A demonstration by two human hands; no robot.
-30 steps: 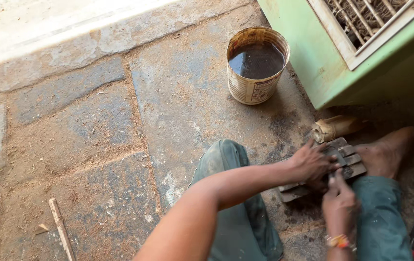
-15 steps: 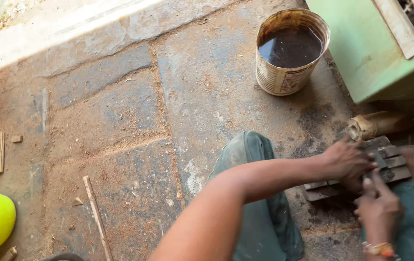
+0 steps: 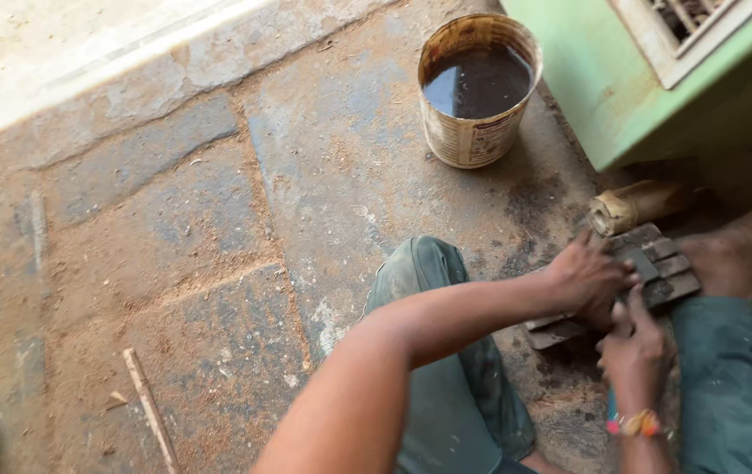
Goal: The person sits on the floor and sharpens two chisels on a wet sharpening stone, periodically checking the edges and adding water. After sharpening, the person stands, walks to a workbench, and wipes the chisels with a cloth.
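I see my left hand [image 3: 588, 279] pressed flat on a grey ribbed block [image 3: 657, 268] at lower right, my right hand [image 3: 635, 347] pinching its edge. A tin of dark liquid [image 3: 478, 88] stands at upper centre on the dusty stone floor [image 3: 174, 228].

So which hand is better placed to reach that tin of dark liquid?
Probably the left hand: it lies on the grooved metal piece on the tin's side; the right hand sits nearer the body.

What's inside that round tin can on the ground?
The tin can holds dark brown liquid nearly to the rim. The liquid is opaque, so anything beneath its surface is hidden.
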